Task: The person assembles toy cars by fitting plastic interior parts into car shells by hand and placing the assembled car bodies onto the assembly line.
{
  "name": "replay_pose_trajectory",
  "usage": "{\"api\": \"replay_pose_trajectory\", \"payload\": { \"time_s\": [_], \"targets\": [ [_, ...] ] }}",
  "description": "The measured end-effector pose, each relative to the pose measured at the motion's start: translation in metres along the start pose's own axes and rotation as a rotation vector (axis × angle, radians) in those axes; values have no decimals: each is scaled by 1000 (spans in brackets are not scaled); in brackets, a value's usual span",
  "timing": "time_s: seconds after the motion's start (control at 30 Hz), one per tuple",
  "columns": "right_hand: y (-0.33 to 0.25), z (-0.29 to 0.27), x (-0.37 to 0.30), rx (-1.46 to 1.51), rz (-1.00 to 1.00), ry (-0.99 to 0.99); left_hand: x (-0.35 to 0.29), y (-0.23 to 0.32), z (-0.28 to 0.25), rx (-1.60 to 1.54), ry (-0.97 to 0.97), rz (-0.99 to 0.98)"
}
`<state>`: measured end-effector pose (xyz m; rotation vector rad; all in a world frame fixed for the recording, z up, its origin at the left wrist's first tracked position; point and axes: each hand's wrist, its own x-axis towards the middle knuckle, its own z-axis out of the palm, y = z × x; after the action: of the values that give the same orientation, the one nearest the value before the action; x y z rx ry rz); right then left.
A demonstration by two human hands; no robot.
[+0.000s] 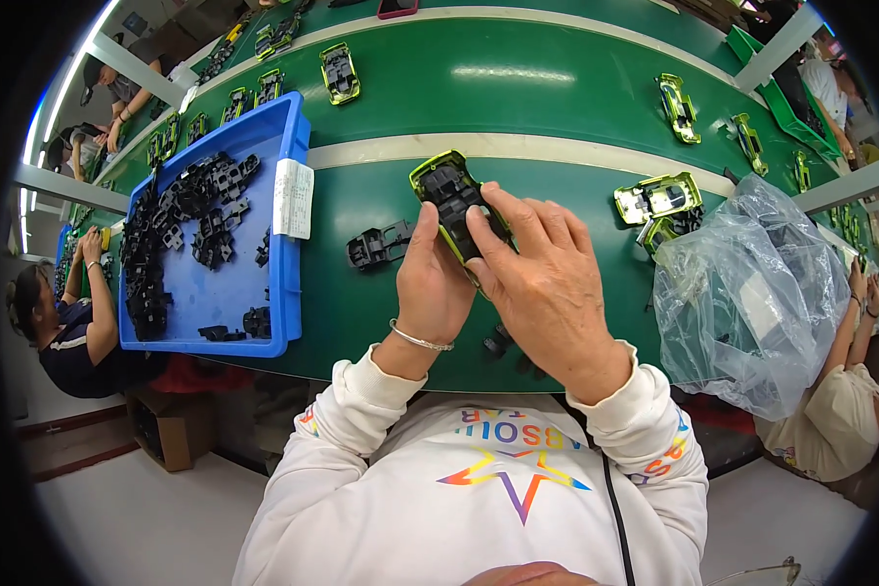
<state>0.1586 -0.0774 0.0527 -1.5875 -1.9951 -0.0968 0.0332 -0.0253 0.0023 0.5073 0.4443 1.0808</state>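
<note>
Between my two hands is a lime-green toy car body (pixel 446 184), its hollow underside turned up with a black plastic part inside. My left hand (pixel 433 293) cups it from the left and below, thumb along its edge. With the fingers of my right hand (pixel 545 269) I press on the black part from the right; the fingers hide the lower end. On the green table just left of my hands lies a loose black plastic interior part (pixel 379 246). Small dark pieces (pixel 498 341) lie beneath my right hand, partly covered by it.
A blue tray (pixel 291 264) with many black parts stands at the left. To the right are stacked green car bodies (pixel 657 198) and a clear plastic bag (pixel 752 303). Beyond a pale strip, a green belt (pixel 518 83) carries more car bodies. Other people sit at both sides.
</note>
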Motion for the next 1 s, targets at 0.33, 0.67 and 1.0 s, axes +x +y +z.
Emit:
{"api": "replay_pose_trajectory", "payload": {
  "time_s": [0.33, 0.67, 1.0],
  "targets": [
    [41, -3, -7, 739, 247, 56, 3, 3, 1, 173, -124, 6],
    [88, -33, -71, 450, 355, -147, 36, 43, -28, 363, 3, 59],
    [95, -18, -90, 154, 90, -353, 24, 11, -9, 356, -30, -101]
  ]
}}
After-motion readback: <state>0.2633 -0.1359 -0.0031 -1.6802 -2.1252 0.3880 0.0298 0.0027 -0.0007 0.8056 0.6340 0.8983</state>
